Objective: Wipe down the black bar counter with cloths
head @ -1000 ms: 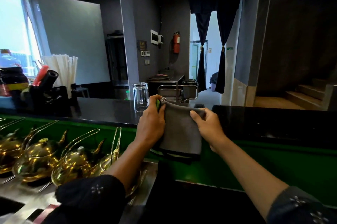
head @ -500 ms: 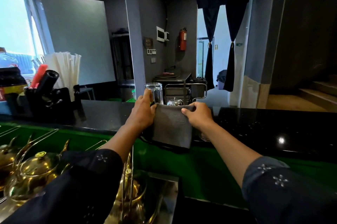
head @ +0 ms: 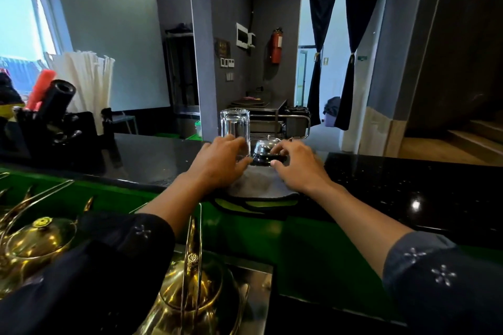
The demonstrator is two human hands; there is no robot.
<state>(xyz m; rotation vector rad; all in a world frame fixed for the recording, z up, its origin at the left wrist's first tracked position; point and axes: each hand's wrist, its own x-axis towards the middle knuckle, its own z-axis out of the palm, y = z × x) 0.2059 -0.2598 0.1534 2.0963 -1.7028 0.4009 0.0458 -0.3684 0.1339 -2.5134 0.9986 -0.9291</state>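
Note:
The grey cloth (head: 258, 185) lies spread flat on the black bar counter (head: 394, 179), near its front edge. A green cloth (head: 253, 205) under it hangs a little over that edge. My left hand (head: 217, 163) rests palm down on the grey cloth's left far corner, fingers pinching it. On the right far corner sits my right hand (head: 296, 167), thumb and fingers curled around the cloth's edge. Both hands are pressed down on the counter top.
An upturned clear glass (head: 235, 127) stands just beyond my left fingers, and a chrome service bell (head: 268, 147) sits just beyond my right fingers. A black caddy with straws (head: 62, 122) is at the counter's left. Brass teapots (head: 35, 242) stand below the counter.
Both hands lowered the grey cloth from hanging upright in the air and moved it forward. It now lies flat on the counter in front of the glass and bell.

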